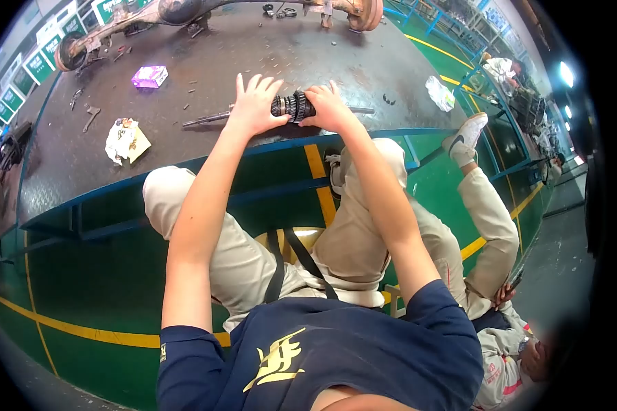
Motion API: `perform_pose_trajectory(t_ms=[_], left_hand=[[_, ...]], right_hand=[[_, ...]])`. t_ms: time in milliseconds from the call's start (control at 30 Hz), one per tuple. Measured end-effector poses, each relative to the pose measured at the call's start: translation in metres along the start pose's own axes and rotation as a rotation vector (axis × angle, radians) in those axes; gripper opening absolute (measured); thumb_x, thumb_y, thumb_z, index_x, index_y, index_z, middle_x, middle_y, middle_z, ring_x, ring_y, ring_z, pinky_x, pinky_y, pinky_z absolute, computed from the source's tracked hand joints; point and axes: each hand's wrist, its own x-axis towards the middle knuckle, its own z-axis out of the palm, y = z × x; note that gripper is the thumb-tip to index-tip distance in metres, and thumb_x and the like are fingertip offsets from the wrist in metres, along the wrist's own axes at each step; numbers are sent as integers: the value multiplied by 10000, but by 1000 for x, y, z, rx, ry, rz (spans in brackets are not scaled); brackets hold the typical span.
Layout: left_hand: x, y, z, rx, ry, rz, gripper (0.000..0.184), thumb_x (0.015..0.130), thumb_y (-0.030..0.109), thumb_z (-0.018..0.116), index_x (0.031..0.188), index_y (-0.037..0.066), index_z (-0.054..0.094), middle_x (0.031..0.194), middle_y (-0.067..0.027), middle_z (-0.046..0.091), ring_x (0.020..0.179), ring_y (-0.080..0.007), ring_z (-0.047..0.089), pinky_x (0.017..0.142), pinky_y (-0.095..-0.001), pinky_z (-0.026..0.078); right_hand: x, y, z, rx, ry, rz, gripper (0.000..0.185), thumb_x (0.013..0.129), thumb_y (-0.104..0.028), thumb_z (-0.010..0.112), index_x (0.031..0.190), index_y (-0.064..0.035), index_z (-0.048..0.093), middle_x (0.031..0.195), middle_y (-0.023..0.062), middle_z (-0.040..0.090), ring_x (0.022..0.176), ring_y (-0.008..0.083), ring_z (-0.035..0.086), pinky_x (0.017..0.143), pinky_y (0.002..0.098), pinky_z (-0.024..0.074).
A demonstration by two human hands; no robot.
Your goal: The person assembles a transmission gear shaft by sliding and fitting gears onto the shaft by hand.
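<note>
1. Two bare hands meet over a dark geared shaft [293, 107] lying near the front edge of a dark metal table [363, 68]; slim rod-like ends show past both hands.
2. Left hand [256, 106]: fingers fanned wide, thumb reaching to the left end of the gears; whether it truly grips, I cannot tell.
3. Right hand [328, 109]: partly closed about the gears' right end, thumb below and fingers above; its force cannot be told.
4. Handling, as a judgement: probably heavy, rigid and hard, perhaps slick if oiled; the toothed middle likely offers the surest hold, one hand at each side, while the slim ends would be poorer grips.
5. Farther off on the table: a purple box [149, 77] and crumpled paper [126, 141] to the left; a white crumpled wrapper [439, 94] to the right.
</note>
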Motion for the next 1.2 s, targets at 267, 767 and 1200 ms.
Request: perform_pose_trajectory(t_ms=[267, 767, 1200], left_hand=[[4, 10, 4, -83, -154, 23, 707, 760, 433, 733, 1370, 134, 538, 1317, -98, 596, 1264, -296, 497, 1058, -480, 381], [7, 10, 10, -101, -131, 82, 617, 749, 367, 736, 1290, 107, 593, 1223, -96, 641, 1146, -309, 566, 970, -441, 465], [14, 10, 10, -122, -64, 204, 546, 768, 365, 734, 1257, 162, 603, 1240, -107, 610, 1193, -312, 533, 966, -452, 451]], right_hand=[[-3, 1, 3, 54, 33, 17, 727, 673, -381, 848, 1260, -32, 597, 1243, 137, 594, 1247, 326, 504, 1156, 513, 253], [-6, 3, 10, 270, 147, 52, 593, 618, -269, 859, 1119, -36, 644, 1133, 138, 630, 1119, 347, 564, 982, 428, 464], [-2, 7, 15, 260, 100, 85, 543, 623, -285, 852, 1058, -31, 648, 1131, 133, 633, 1103, 337, 573, 942, 428, 499]])
